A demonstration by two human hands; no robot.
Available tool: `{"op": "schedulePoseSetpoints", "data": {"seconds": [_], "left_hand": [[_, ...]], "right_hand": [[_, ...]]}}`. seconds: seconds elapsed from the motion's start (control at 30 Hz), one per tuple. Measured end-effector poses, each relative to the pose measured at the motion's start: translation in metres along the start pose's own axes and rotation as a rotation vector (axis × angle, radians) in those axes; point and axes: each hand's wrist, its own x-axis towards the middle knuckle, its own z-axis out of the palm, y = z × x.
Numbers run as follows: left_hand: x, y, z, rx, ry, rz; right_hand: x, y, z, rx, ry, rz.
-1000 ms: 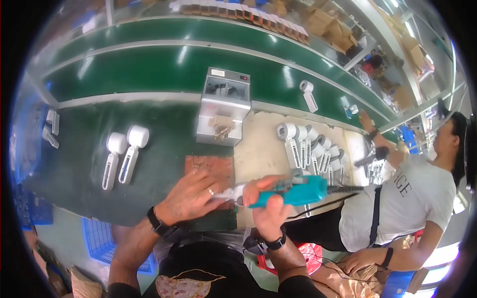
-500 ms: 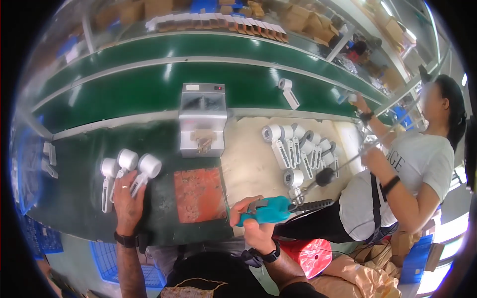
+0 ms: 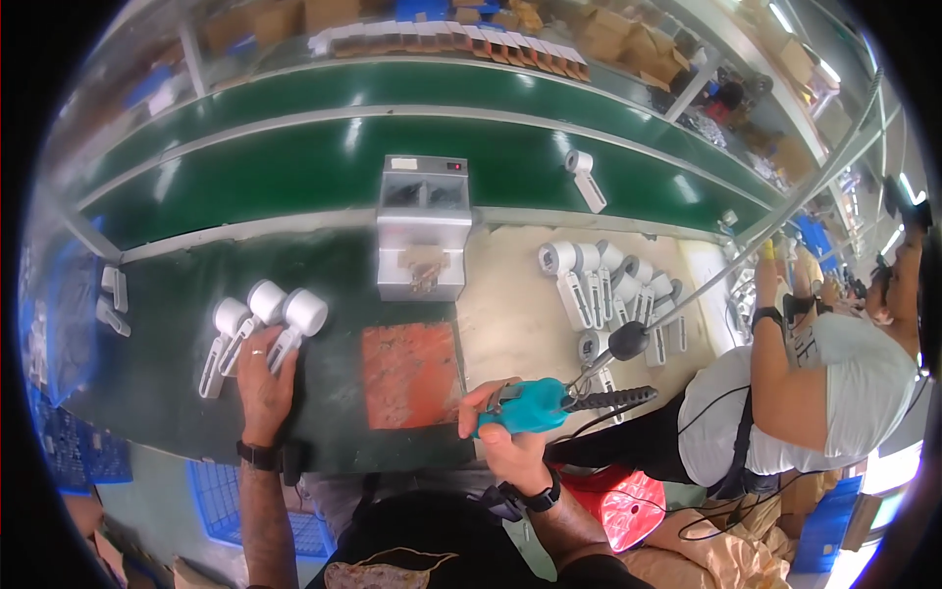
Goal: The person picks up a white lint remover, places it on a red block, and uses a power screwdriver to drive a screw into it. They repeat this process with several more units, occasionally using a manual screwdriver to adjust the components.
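My left hand [image 3: 265, 393] is closed round the handle of a white device with a drum-shaped head [image 3: 305, 311], the rightmost of three on the green bench at left. A middle white device [image 3: 266, 301] and a left white device [image 3: 231, 316] lie touching beside it. My right hand [image 3: 510, 447] grips a teal electric screwdriver [image 3: 530, 406] sideways, in front of the bench's near edge. The tool hangs from a metal hook below a black ball [image 3: 629, 341] on a cable. Its tip is hidden by my fingers.
A red mat [image 3: 410, 375] lies between my hands, with a grey metal machine [image 3: 424, 226] behind it. Several similar white devices [image 3: 594, 280] cover the pale board at right; another device [image 3: 587, 182] rests on the green conveyor. A co-worker [image 3: 814, 383] sits close at right.
The view has turned slightly, so the bench appears shifted right. The co-worker has turned away to the right and drawn an arm back from the conveyor. My hands keep their holds.
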Motion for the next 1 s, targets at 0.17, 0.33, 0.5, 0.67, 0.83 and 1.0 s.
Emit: {"op": "schedulePoseSetpoints", "data": {"seconds": [0.17, 0.33, 0.5, 0.67, 0.83, 1.0], "left_hand": [[-0.003, -0.003, 0.0, 0.001, 0.026, 0.04], [-0.006, -0.006, 0.0, 0.026, 0.01, 0.025], [-0.003, -0.003, 0.004, 0.099, 0.028, 0.08], [0.01, 0.105, 0.016, -0.178, 0.071, 0.16], [0.024, 0.218, 0.113, -0.519, -0.679, 0.589], [-0.006, 0.3, 0.202, -0.556, -0.737, 0.806]], "right_hand": [[-0.007, -0.004, -0.001, -0.016, -0.014, -0.001], [-0.019, -0.009, -0.002, -0.031, -0.003, -0.014], [-0.033, -0.011, -0.013, -0.109, -0.038, -0.015], [-0.045, -0.018, -0.029, -0.061, -0.125, -0.002], [-0.062, -0.052, -0.041, -0.045, -0.129, 0.154], [-0.075, -0.059, -0.049, -0.062, -0.031, 0.173]]}}
